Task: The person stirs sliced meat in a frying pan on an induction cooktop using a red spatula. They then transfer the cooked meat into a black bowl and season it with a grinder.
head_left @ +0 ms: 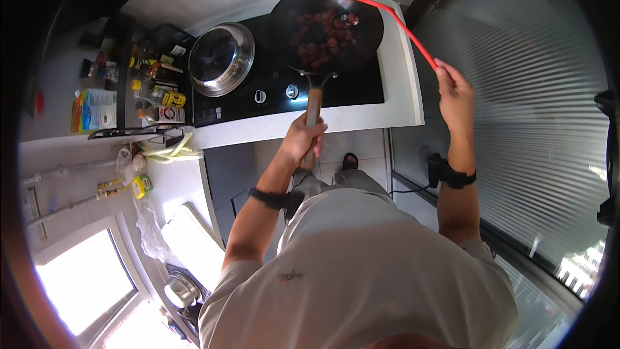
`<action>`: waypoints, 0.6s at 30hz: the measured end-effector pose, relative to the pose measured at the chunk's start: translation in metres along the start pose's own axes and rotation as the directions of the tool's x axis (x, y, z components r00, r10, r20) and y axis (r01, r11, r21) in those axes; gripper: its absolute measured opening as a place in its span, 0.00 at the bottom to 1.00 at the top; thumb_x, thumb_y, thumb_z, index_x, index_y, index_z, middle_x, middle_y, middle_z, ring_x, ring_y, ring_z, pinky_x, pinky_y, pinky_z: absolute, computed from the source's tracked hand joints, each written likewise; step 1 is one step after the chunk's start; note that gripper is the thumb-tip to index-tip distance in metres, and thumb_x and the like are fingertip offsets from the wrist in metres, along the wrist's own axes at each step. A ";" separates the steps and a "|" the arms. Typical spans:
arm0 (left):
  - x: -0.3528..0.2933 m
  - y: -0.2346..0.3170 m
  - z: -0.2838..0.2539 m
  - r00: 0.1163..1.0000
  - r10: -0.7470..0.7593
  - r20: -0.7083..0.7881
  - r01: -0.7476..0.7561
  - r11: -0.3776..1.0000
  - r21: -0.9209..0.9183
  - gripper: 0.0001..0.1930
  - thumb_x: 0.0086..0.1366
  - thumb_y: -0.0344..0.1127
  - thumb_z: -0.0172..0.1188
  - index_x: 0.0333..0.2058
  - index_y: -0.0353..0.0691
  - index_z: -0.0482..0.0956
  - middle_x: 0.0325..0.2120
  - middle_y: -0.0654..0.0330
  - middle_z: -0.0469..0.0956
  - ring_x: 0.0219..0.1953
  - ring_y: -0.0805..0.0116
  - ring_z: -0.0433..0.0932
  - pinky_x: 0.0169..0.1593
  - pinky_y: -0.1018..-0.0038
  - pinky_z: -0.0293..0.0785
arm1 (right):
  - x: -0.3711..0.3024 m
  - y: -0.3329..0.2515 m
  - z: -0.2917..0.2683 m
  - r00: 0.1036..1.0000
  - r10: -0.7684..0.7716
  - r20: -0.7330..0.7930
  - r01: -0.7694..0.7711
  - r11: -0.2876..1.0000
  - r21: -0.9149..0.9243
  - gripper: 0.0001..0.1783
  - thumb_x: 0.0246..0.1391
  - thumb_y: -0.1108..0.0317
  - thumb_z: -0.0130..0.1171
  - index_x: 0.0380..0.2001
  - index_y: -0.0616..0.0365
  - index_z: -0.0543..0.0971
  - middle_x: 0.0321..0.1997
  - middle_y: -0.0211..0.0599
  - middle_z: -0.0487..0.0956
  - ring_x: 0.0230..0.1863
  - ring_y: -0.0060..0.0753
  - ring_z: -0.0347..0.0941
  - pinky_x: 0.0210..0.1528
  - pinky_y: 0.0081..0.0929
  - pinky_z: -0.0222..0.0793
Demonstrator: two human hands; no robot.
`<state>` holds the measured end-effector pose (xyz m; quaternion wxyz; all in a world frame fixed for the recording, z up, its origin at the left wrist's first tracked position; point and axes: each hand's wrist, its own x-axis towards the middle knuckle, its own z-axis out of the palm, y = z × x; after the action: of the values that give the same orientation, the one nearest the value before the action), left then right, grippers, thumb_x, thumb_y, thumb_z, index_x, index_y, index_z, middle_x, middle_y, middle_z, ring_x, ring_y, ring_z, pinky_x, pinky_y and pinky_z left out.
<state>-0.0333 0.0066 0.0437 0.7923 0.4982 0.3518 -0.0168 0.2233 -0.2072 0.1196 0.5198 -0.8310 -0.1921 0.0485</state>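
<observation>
My left hand (303, 138) is wrapped round the wooden handle (314, 106) of a dark wok (284, 32), which sits over the right part of the black cooktop. Reddish-brown slices (332, 42), looking like sausage, lie spread inside the wok. Out to the right, my right hand (456, 94) grips one end of a long, thin red cooking utensil (410, 33). The utensil's far end reaches over the wok's upper right rim, apart from the slices; whether it touches the wok I cannot tell.
Left of the wok, a steel pot with a glass lid (223, 58) stands on the cooktop (258, 106). Bottles and packets (155, 87) crowd a rack further left. A ribbed glass panel (516, 84) rises close on the right. Long pale green vegetables (169, 150) lie on the left counter.
</observation>
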 end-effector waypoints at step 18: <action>-0.300 -0.081 0.000 0.927 -0.328 -0.181 0.285 0.931 -0.227 0.15 0.60 0.24 0.65 0.43 0.33 0.71 0.19 0.66 0.74 0.15 0.79 0.72 0.19 0.81 0.65 | -0.009 -0.017 -0.048 0.733 -0.470 0.492 0.273 0.866 0.419 0.19 0.70 0.68 0.44 0.54 0.70 0.77 0.19 0.27 0.67 0.18 0.13 0.52 0.19 0.11 0.47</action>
<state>-0.2895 -0.1313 0.1534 0.7823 0.3548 0.5094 -0.0520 0.2239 -0.2447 0.1560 0.5621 -0.6242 -0.4947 0.2228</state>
